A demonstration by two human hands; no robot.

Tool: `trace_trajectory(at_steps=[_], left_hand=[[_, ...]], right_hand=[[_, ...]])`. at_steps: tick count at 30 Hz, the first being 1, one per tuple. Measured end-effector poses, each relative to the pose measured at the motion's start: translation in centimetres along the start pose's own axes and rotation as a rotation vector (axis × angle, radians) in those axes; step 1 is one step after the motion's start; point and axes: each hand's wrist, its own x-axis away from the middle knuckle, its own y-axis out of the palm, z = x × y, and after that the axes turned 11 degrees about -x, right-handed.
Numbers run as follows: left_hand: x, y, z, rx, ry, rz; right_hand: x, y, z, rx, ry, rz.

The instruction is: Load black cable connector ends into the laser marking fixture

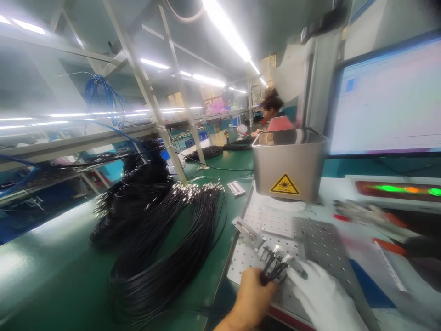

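My left hand is bare and closed around a small bunch of black cables with metal connector ends, near the front edge of a white perforated plate. My right hand wears a white glove. Its fingers reach onto the same connector ends from the right, pressed against them. A narrow metal fixture lies on the plate just behind the connectors.
Large bundles of black cables lie on the green bench to the left. A metal housing with a yellow laser warning label stands behind the plate. A monitor is at the right. Another person sits far back.
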Motion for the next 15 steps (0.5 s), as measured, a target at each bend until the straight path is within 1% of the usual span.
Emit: trace_trajectory(at_steps=[2, 5, 10, 15], left_hand=[[0.0, 0.0, 0.0, 0.002, -0.004, 0.002], [0.0, 0.0, 0.0, 0.004, -0.012, 0.003], [0.0, -0.2, 0.1, 0.013, 0.003, -0.041], [-0.2, -0.1, -0.4, 0.016, 0.015, -0.031]], right_hand=[[-0.1, 0.0, 0.2, 0.005, -0.042, 0.037], [-0.6, -0.7, 0.0, -0.001, -0.045, 0.068], [-1.4, -1.8, -0.6, -0.015, -0.028, 0.048], [-1.2, -1.3, -1.0, -0.036, 0.031, 0.088]])
